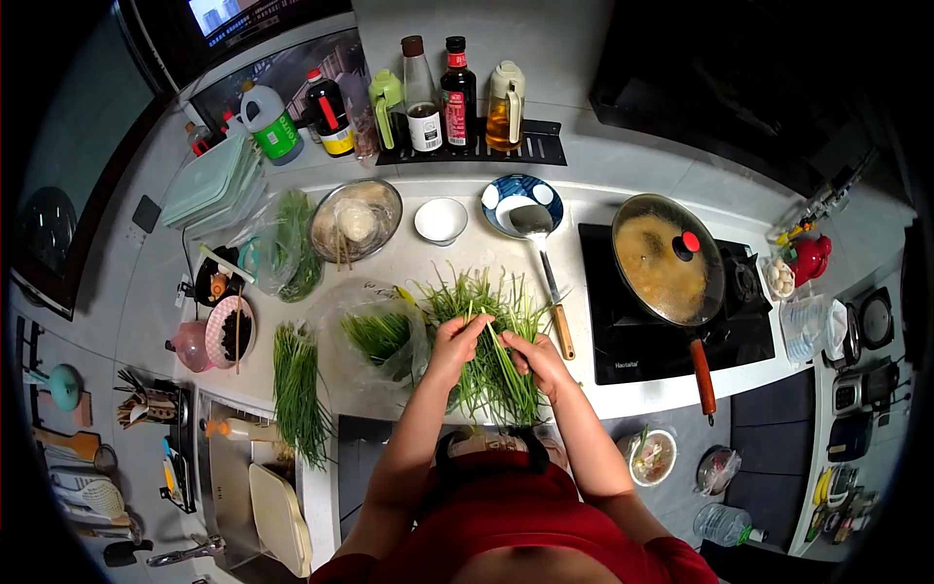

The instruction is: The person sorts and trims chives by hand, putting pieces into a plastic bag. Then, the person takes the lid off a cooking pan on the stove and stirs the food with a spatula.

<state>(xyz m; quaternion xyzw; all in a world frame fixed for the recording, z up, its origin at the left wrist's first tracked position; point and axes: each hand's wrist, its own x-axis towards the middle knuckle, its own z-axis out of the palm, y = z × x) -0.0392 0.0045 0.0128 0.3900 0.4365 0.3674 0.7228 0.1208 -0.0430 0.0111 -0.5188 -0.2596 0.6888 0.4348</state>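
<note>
A loose heap of garlic chives (pixel 496 389) lies at the counter's front edge, under both of my hands. My left hand (pixel 457 343) is closed in a pinch on a few pale stalk ends at the heap's left side. My right hand (pixel 537 360) has its fingers closed round stalks of the same greens, a little lower and to the right. Just left of the heap, a clear plastic bag (pixel 341 310) holds more green leaves. Farther left, a neat bundle of garlic chives (pixel 297 389) hangs partly over the counter edge.
A lidded frying pan (pixel 652 268) sits on the black stove (pixel 632 355) at right. Behind the heap are a spatula (pixel 555 307) on a blue bowl (pixel 516 190), a white bowl (pixel 441 234) and a metal bowl with dough (pixel 355 219). The sink (pixel 229 496) is front left.
</note>
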